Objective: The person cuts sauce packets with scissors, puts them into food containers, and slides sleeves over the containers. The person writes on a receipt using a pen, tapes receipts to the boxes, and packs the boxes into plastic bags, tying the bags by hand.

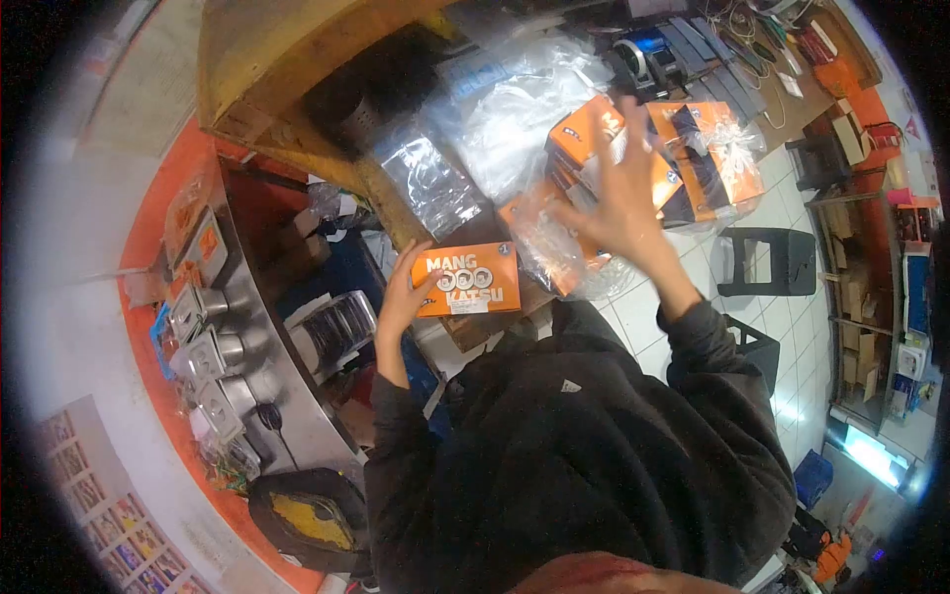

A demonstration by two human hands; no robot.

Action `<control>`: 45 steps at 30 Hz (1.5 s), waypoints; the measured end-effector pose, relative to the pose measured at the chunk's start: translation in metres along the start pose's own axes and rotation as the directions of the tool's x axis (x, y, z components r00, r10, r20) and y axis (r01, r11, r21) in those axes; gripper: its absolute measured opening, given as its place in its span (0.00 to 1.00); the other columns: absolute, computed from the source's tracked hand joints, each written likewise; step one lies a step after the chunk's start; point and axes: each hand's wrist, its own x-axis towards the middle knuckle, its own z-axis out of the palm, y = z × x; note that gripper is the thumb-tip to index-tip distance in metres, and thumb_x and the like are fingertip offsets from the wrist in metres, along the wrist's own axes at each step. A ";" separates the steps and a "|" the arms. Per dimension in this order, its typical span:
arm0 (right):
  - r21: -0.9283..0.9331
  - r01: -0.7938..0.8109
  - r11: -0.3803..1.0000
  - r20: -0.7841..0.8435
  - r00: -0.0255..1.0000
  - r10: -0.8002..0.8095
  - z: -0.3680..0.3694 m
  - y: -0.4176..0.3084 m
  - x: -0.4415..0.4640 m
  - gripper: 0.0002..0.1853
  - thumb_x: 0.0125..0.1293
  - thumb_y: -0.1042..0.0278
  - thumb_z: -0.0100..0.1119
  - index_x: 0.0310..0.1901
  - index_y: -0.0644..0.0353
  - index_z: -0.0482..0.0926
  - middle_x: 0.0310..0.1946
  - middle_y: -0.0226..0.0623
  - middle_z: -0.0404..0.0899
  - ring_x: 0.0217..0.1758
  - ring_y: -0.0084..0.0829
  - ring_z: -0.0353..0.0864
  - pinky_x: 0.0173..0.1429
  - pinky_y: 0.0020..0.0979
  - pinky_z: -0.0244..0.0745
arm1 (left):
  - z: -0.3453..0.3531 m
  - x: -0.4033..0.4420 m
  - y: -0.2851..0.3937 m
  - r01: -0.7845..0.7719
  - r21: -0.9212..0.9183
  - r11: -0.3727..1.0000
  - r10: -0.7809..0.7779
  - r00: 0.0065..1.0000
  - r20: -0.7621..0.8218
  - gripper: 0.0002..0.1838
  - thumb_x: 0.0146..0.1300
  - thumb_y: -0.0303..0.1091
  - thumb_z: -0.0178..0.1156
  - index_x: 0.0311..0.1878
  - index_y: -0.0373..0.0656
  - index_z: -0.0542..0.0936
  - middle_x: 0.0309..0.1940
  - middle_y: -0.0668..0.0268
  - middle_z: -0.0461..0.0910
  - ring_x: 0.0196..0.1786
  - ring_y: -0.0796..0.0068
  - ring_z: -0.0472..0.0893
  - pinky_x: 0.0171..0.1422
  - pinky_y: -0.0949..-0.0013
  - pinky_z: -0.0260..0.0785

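An orange box (492, 262) printed "MANG KATSU" lies at the near edge of the worktable. My left hand (399, 300) grips its left end, with fingers along the side and the thumb near the top face. To the right, my right hand (628, 203) is raised with fingers spread, slightly blurred, holding nothing that I can see. Behind and beneath it are another orange box (579, 134) and a plastic-wrapped orange box (717, 178). Clear plastic (554, 243) covers more orange packaging between my hands; my right hand partly hides this group.
Clear plastic bags (520, 114) and a shiny plastic packet (430, 178) lie farther back on the table. A tape dispenser (643, 64) stands behind the boxes. On the left, a steel counter (287, 396) carries metal food pans (213, 351). A dark stool (767, 262) stands right.
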 end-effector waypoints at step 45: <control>-0.036 -0.412 0.910 0.273 0.872 0.406 -0.001 -0.009 -0.111 0.41 0.34 0.51 0.69 0.58 0.47 0.75 0.59 0.52 0.62 0.61 0.54 0.63 0.63 0.52 0.56 | 0.086 0.030 0.104 -0.278 -0.361 0.890 0.113 0.902 -0.417 0.12 0.57 0.24 0.55 0.45 0.35 0.78 0.37 0.56 0.78 0.43 0.58 0.78 0.48 0.62 0.69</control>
